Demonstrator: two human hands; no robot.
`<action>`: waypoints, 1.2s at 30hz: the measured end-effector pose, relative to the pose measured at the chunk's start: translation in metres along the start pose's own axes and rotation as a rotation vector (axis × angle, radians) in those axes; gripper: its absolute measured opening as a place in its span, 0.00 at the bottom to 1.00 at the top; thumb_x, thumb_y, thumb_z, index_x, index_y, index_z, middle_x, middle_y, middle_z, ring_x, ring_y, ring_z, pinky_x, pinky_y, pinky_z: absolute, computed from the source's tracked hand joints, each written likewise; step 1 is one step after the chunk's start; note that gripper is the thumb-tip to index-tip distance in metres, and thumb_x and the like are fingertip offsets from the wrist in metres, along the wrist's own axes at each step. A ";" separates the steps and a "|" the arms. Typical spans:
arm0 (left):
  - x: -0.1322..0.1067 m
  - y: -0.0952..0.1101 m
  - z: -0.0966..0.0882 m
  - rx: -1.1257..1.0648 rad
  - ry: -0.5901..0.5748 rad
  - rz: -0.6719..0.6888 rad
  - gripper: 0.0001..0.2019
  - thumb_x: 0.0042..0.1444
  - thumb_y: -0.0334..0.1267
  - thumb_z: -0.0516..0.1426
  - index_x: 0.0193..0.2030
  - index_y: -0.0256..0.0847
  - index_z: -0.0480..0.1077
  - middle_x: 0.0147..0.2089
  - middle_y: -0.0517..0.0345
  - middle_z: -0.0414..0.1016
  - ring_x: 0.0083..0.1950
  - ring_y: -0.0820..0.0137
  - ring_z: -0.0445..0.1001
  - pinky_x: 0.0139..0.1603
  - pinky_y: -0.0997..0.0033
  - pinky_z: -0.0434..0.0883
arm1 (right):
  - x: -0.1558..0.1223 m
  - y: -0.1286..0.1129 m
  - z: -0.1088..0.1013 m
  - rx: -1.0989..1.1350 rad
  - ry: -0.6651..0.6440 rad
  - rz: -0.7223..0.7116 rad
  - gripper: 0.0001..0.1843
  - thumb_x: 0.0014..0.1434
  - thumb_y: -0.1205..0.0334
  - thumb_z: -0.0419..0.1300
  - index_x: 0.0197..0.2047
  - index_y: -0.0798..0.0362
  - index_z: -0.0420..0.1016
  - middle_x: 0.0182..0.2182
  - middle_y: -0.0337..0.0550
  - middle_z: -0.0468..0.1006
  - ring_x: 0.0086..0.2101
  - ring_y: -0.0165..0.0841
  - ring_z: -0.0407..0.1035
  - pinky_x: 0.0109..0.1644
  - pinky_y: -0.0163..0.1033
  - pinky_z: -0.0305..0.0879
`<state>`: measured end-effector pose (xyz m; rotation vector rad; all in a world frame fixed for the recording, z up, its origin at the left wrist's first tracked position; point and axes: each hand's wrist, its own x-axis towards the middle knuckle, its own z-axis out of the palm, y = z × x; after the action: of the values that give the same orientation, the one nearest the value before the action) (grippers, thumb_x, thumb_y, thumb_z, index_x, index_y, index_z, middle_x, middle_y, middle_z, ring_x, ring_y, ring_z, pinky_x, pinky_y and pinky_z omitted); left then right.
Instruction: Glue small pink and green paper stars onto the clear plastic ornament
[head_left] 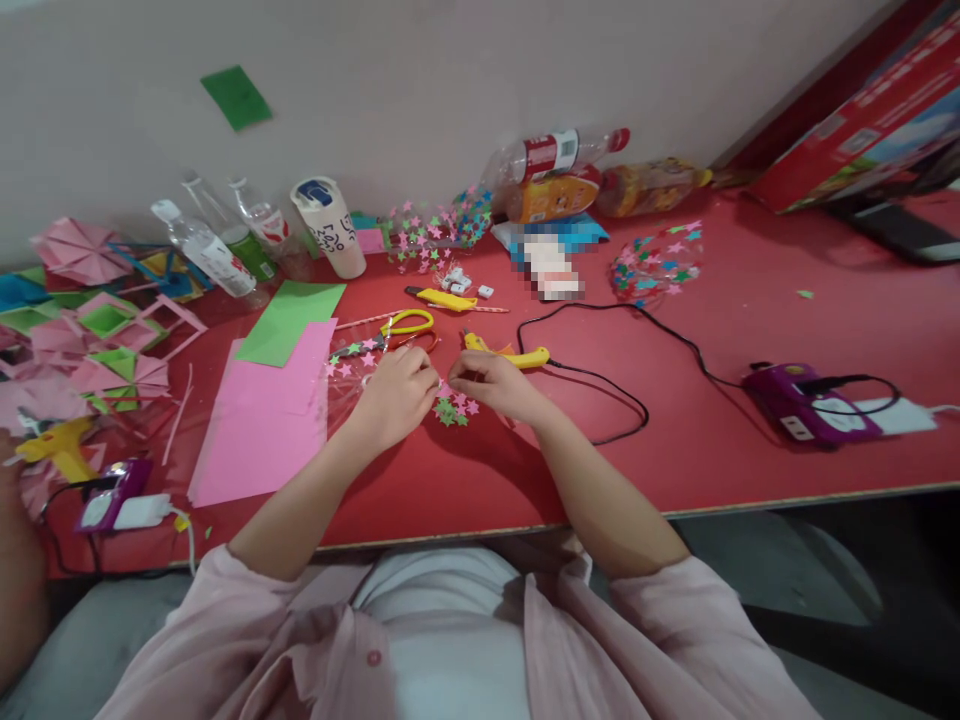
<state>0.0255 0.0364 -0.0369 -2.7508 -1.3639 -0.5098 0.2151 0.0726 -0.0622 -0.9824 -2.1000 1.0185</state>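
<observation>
My left hand (397, 395) is closed, fingers curled, over a clear plastic piece with pink and green stars (451, 412); more pink stars show left of the hand. My right hand (491, 385) faces it with thumb and fingertips pinched together, close to the same stars. What lies in that pinch is too small to make out. Just beyond the right hand lies a yellow hot glue gun (529, 357) with a black cord. Scissors with a yellow handle (411, 322) lie behind the left hand, partly covered. A yellow utility knife (448, 299) rests farther back.
Pink paper (255, 440) and green paper (292, 322) lie at left, near folded paper shapes (124, 375). Plastic bottles, a white cup (328, 228) and a star-covered clear piece (658, 265) stand or lie toward the wall. At right sits a purple power strip (814, 405). Another person's arm (19, 570) shows at far left.
</observation>
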 end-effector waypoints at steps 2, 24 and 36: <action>-0.002 0.001 0.000 0.018 -0.022 0.007 0.09 0.60 0.33 0.53 0.31 0.38 0.72 0.38 0.51 0.71 0.41 0.63 0.68 0.41 0.61 0.64 | 0.000 0.001 -0.001 0.028 0.031 0.019 0.05 0.54 0.64 0.55 0.27 0.54 0.69 0.26 0.37 0.71 0.30 0.28 0.63 0.37 0.35 0.60; -0.005 0.010 -0.023 -0.428 0.328 -0.266 0.07 0.56 0.30 0.55 0.27 0.41 0.67 0.28 0.61 0.68 0.31 0.72 0.66 0.35 0.69 0.64 | -0.009 0.005 -0.025 -0.421 0.147 0.139 0.17 0.60 0.73 0.47 0.46 0.57 0.72 0.47 0.57 0.73 0.49 0.44 0.64 0.54 0.50 0.57; -0.012 -0.004 -0.038 -0.541 0.468 -0.363 0.05 0.55 0.30 0.57 0.28 0.41 0.70 0.28 0.62 0.68 0.30 0.75 0.65 0.32 0.72 0.63 | -0.005 0.019 -0.027 -0.539 0.018 0.168 0.17 0.49 0.75 0.56 0.44 0.58 0.72 0.43 0.53 0.73 0.43 0.39 0.68 0.47 0.41 0.63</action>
<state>0.0053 0.0226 -0.0052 -2.4443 -1.7838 -1.6342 0.2447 0.0868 -0.0646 -1.4362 -2.3606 0.5125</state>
